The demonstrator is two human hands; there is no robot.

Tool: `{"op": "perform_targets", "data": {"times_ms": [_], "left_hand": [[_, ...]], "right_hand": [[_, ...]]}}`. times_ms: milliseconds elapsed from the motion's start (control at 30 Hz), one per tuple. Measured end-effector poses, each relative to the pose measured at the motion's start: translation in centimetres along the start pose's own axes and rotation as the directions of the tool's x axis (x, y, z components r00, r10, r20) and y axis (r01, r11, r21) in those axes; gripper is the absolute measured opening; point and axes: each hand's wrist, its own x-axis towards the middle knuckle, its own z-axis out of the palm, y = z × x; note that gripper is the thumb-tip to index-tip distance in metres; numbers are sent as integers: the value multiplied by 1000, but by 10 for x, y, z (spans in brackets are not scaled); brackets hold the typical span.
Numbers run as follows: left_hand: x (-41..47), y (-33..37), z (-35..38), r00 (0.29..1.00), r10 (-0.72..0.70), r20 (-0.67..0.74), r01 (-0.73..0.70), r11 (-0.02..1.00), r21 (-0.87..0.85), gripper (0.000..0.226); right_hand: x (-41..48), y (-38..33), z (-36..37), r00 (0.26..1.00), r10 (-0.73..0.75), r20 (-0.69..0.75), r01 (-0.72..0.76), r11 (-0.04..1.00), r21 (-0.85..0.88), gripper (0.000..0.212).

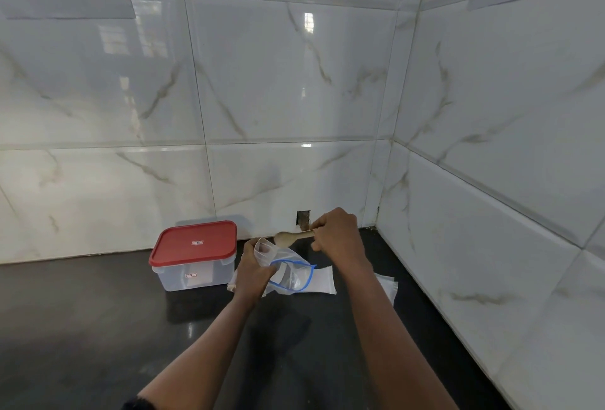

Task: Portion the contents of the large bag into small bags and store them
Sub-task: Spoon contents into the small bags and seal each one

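Tiled walls (294,82) meet in a corner on the right. Dark counter (98,327) below. Clear box (193,273) with its red lid (194,242) on sits against the back wall, just left of the hands. Blue-rimmed big bag (294,275) lies on the counter over flat small bags (322,280); the right forearm partly hides more (389,288). Left hand (253,270) grips one small bag (263,249), mouth up. Right hand (337,229) is curled round a wooden spoon (288,237), bowl just over that mouth. Can't tell the load. Small wall hole (302,218) behind.
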Motion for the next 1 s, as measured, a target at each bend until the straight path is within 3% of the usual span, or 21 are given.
{"op": "perform_targets", "data": {"times_ms": [100,200,267,367,433,500,667,867,1000], "left_hand": [[1,-1,-2,1000,-6,-5,6,1000,-15,64],[2,-1,-3,1000,2,-9,-2,1000,-9,64],[2,0,-4,1000,4,7,-4,1000,7,64],[1,0,-4,999,-4,42,2,999,37,67],[1,-1,-4,997,-4,78,0,999,46,71],[2,-2,-4,993,-8,115,1,998,62,75],[3,-6,-2,981,-34,190,18,996,88,80],[-2,-8,1,942,-61,329,0,983,183,82],[-4,-4,4,937,-50,346,-8,986,164,85]], "right_hand": [[7,8,-11,986,164,-1,-164,984,65,20],[6,14,-8,966,246,73,-249,968,26,8],[7,18,9,948,297,114,-296,955,-19,16],[10,25,50,911,366,188,-381,923,48,16],[12,30,76,916,359,176,-382,917,115,9],[13,35,95,925,345,159,-368,918,147,22],[1,39,110,926,329,187,-365,908,208,24],[-7,53,115,922,298,249,-307,952,-1,28],[-2,58,99,934,336,118,-328,941,-81,29]]}}
